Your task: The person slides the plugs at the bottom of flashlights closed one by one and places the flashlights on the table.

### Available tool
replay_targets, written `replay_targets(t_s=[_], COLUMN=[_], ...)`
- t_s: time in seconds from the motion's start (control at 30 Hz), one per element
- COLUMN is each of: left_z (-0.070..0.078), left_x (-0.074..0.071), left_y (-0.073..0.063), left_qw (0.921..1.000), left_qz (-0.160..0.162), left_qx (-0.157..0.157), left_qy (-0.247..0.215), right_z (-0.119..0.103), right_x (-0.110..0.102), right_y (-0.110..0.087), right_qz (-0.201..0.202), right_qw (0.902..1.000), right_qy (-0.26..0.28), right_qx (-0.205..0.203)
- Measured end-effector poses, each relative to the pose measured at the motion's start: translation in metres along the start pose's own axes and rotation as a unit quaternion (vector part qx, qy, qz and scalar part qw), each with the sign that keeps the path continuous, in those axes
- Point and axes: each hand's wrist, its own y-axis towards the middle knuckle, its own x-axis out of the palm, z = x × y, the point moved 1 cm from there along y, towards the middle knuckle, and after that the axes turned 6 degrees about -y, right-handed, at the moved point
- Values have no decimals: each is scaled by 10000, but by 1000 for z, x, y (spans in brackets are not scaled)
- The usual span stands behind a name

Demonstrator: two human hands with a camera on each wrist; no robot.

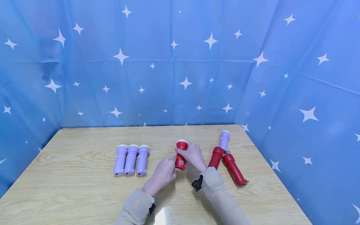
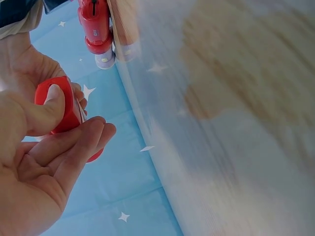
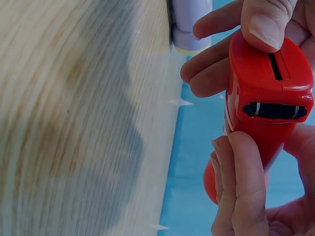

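Observation:
Both hands hold a red flashlight (image 1: 182, 145) above the middle of the table, its white-rimmed head facing away. Near the head, my right hand (image 1: 194, 155) grips the barrel from the right. At the tail end, my left hand (image 1: 164, 171) pinches it, with the thumb pressed on the tail and fingers along the side. Seen in the right wrist view, the tail of the red flashlight (image 3: 273, 81) has a narrow slot and a dark recess with two metal prongs. A small printed square label shows on the barrel in the head view.
Three lilac flashlights (image 1: 131, 159) lie side by side on the wooden table (image 1: 70, 187), left of the hands. To the right lie two red flashlights (image 1: 235, 171) and a lilac flashlight (image 1: 224, 141), close together. A blue star-patterned curtain (image 1: 157, 78) hangs behind and beside the table.

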Motion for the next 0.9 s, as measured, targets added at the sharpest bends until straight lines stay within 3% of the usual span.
replay_targets(t_s=[0.57, 0.73, 0.8, 0.9], left_z=[-11, -18, -22, -28], left_x=[-7, -13, -18, -26], left_y=[-5, -7, -8, -9], left_qw=[9976, 9944, 9938, 9967], left_qz=[-543, -764, -736, -359], left_qx=[-188, -481, -603, -627], left_qy=[-394, -544, -572, -380], right_z=[1, 3, 4, 7], right_x=[4, 5, 5, 6], right_y=[1, 1, 1, 2], right_qz=[-266, -295, -299, -323], right_qw=[9988, 9984, 9984, 9985], right_qy=[383, 472, 465, 435], right_qx=[131, 114, 92, 63])
